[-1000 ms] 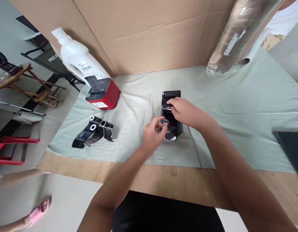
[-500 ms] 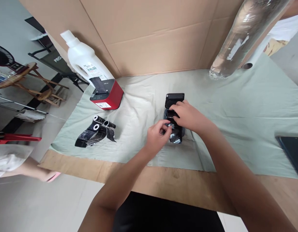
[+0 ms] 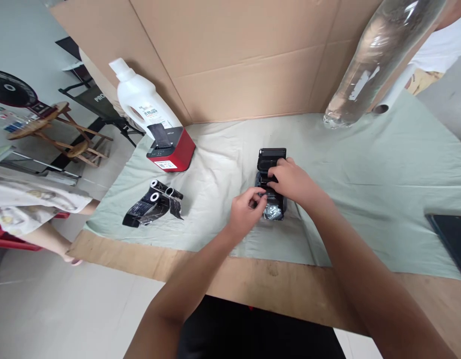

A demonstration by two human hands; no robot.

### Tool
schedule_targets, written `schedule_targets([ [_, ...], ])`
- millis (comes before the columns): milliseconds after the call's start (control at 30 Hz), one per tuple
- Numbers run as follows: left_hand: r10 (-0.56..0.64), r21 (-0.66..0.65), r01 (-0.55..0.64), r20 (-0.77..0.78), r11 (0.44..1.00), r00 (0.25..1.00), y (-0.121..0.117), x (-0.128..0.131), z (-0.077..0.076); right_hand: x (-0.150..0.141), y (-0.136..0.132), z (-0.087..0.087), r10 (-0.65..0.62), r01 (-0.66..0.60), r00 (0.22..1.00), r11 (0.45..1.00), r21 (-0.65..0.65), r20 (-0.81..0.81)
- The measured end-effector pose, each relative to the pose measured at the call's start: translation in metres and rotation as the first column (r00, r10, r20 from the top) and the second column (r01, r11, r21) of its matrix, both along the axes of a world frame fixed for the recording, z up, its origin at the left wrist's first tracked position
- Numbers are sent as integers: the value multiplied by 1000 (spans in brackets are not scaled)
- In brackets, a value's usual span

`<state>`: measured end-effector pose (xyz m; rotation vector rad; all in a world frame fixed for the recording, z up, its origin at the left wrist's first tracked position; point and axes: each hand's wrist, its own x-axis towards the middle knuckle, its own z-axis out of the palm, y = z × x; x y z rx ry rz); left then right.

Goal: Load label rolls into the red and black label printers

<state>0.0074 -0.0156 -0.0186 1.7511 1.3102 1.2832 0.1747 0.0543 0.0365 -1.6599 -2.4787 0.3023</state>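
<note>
Taking the small black machine as the middle of a clock, I see a white bottle point(image 3: 140, 97) at ten, with a red box point(image 3: 183, 154) just in front of it, between nine and ten, and a loose cluster of black rolls point(image 3: 158, 203) on the cloth at about nine. Next comes the person's left hand point(image 3: 248, 207), at the machine's seven-to-eight side, thumb and forefinger curled close together by the shiny film point(image 3: 273, 213); whether they pinch it I cannot tell. The black machine point(image 3: 272, 159) lies with its long axis running from twelve to six, its lid folded back at twelve and the film at six. From the left hand it lies toward one or two, from the right hand toward nine. That right hand point(image 3: 292, 182) is nearer the lid, fingers bent over the machine from three o'clock; I cannot make out what is between them. The left is nearer the film end. Farther right, a plastic-wrapped roll point(image 3: 359, 75) leans between one and two, and a dark tablet point(image 3: 453, 242) lies between three and four.
</note>
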Motion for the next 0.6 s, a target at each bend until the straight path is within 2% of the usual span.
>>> schedule_targets([
  [100,2,25,-2,-1,1000,1000,2,-1,-3,-5,-3,2,14,-18,999,997,75,47],
  [233,-6,125,26,-157,992,988,4,-4,-6,-14,-7,4,-2,-7,998,988,153,57],
  [333,-22,227,88,-276,970,961,7,-9,-5,-18,-9,5,-94,105,994,954,281,-53],
  [433,-63,362,207,-372,909,926,10,-15,-1,-18,-6,4,-186,238,969,883,404,-164],
  [500,-88,407,284,-437,868,895,12,-19,1,-13,-4,4,-185,237,969,884,404,-164],
  [600,-100,417,339,-498,843,862,15,-23,3,-4,-2,9,-126,154,986,940,305,-112],
])
